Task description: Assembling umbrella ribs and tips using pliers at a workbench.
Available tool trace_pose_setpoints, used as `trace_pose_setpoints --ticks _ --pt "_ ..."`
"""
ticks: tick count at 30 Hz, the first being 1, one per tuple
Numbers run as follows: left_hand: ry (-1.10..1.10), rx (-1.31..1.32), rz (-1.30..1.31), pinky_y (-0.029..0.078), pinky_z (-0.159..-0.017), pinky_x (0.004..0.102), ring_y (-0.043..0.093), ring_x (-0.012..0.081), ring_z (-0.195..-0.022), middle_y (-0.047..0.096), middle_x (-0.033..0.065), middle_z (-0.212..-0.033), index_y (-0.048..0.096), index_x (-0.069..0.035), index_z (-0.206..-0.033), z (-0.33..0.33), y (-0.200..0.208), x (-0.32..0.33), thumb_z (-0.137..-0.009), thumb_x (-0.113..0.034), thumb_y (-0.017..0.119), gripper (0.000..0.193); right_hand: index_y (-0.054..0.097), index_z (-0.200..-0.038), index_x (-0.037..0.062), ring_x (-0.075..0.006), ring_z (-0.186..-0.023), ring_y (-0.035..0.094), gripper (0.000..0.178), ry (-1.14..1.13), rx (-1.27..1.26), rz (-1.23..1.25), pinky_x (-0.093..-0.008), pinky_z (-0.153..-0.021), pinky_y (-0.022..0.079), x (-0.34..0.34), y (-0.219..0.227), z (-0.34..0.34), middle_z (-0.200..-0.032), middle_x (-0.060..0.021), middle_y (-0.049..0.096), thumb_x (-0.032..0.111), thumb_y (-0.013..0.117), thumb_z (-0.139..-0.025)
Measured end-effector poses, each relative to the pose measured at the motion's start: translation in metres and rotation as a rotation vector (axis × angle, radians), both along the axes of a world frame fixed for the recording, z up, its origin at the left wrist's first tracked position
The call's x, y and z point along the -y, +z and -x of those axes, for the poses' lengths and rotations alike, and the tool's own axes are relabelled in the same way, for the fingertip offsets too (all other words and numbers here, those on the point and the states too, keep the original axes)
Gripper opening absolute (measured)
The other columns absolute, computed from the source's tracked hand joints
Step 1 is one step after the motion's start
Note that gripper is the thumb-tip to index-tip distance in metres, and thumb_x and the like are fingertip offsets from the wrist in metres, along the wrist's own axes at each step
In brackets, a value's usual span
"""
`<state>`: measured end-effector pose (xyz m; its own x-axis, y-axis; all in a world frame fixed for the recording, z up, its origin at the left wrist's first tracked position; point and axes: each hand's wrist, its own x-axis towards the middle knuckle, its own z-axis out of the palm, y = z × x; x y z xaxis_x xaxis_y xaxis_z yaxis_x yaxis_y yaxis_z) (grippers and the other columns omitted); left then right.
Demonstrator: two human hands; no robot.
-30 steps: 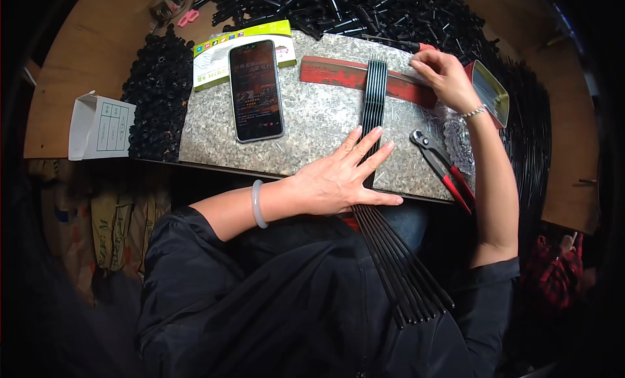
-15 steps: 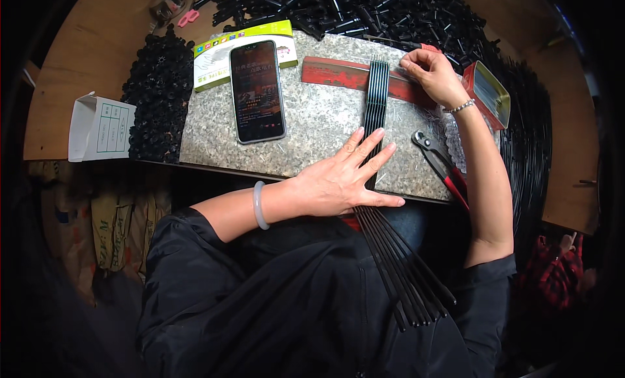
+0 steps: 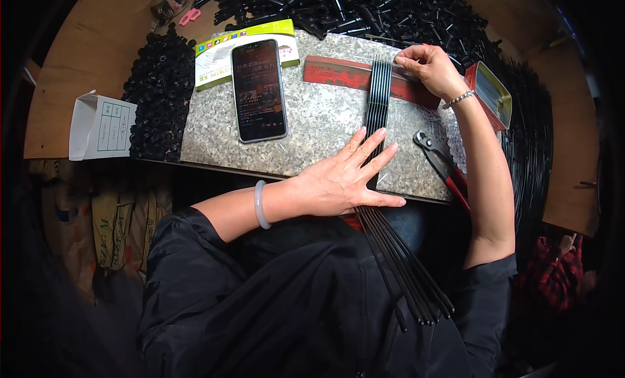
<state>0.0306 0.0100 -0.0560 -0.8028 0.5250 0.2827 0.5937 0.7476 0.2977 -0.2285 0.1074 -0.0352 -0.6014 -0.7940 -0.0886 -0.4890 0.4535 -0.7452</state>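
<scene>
A row of thin black rods (image 3: 380,95) lies side by side across a worn red bar (image 3: 335,73), their thin tips pointing away from me. My left hand (image 3: 335,179) presses flat on the rods with its fingers spread, at the near edge of the stone slab (image 3: 312,130). Below it the rods fan out over my lap. Beside the far tips, my right hand (image 3: 431,70) is closed in a pinch. What sits between its fingertips is too small to make out. Red-handled pliers (image 3: 443,162) rest to the right of the rods.
A phone (image 3: 259,95) leans on a green-and-white box (image 3: 211,69). An open tin (image 3: 489,95) stands at the right, near many black rods (image 3: 528,143). Black tubes (image 3: 345,10) and small black parts (image 3: 156,91) are heaped behind and left. A white carton (image 3: 101,127) and pink scissors (image 3: 189,17) lie leftward.
My right hand has moved slightly left and now meets the far tips of the rods. The rods' near ends have shifted a little. My left hand stays in place.
</scene>
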Motion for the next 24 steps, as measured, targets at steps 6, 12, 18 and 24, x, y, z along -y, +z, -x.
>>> trace_pose_setpoints --ticks 6,12,18,24 --pt "0.007 -0.025 -0.016 0.025 -0.103 0.0617 0.023 0.0493 -0.131 0.025 0.0260 -0.142 0.039 -0.044 -0.132 0.000 -0.004 0.000 -0.059 -0.028 0.073 0.083 0.066 -0.091 0.0007 -0.0032 -0.068 0.051 0.019 -0.004 0.003 -0.038 -0.0208 -0.065 0.044 0.003 0.002 0.000 -0.074 0.0033 0.061 0.019 0.062 -0.087" --pt "0.000 -0.014 -0.007 0.025 -0.103 0.0619 0.023 0.0489 -0.131 0.026 0.0262 -0.142 0.039 -0.044 -0.132 0.002 -0.001 0.001 -0.057 -0.027 0.074 0.085 0.066 -0.090 0.0002 -0.0038 -0.071 0.053 0.019 -0.013 0.030 0.025 -0.0213 -0.067 0.045 0.001 -0.005 0.005 -0.077 0.0023 0.063 0.018 0.064 -0.086" --pt "0.004 -0.025 -0.020 0.025 -0.103 0.0618 0.023 0.0488 -0.131 0.025 0.0261 -0.142 0.040 -0.044 -0.132 0.001 -0.003 0.002 -0.056 -0.028 0.074 0.085 0.066 -0.091 -0.0003 -0.0041 -0.072 0.054 0.019 -0.024 0.034 0.009 -0.0216 -0.069 0.046 0.009 0.001 -0.006 -0.078 0.0020 0.064 0.018 0.064 -0.086" --pt "0.001 -0.026 -0.015 0.025 -0.103 0.0609 0.023 0.0486 -0.131 0.025 0.0258 -0.142 0.040 -0.044 -0.132 0.000 -0.002 0.000 -0.056 -0.028 0.074 0.085 0.065 -0.095 -0.0004 -0.0034 -0.073 0.053 0.018 0.033 0.062 0.016 -0.0213 -0.070 0.046 0.008 0.002 -0.005 -0.080 0.0021 0.064 0.015 0.062 -0.087"
